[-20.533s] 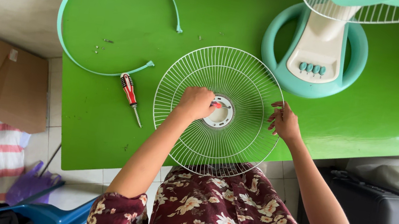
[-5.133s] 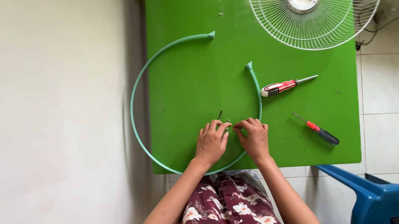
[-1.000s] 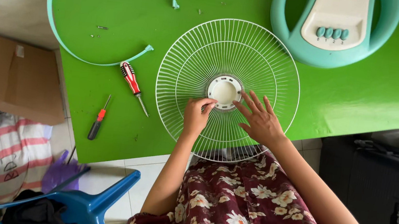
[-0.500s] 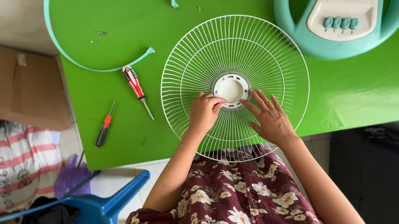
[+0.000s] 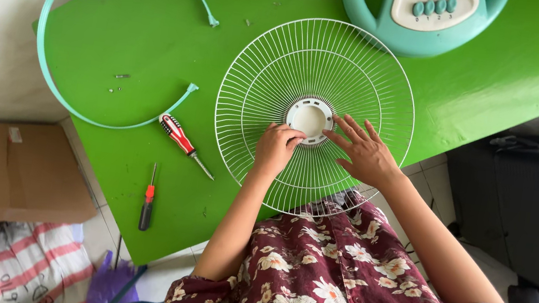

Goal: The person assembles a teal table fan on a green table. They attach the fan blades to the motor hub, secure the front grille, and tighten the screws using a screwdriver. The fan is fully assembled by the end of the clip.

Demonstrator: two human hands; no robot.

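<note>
Head view: 2 hands (image 5: 322, 150) on 1 fan grille (image 5: 257, 86), 2 screwdrivers (image 5: 177, 134) nearby.

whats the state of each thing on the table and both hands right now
fan grille: detached, flat on table
teal ring: open, ends apart
large screwdriver: lying loose
small screwdriver: lying loose
left hand: fingertips at white hub
right hand: spread on grille
</note>
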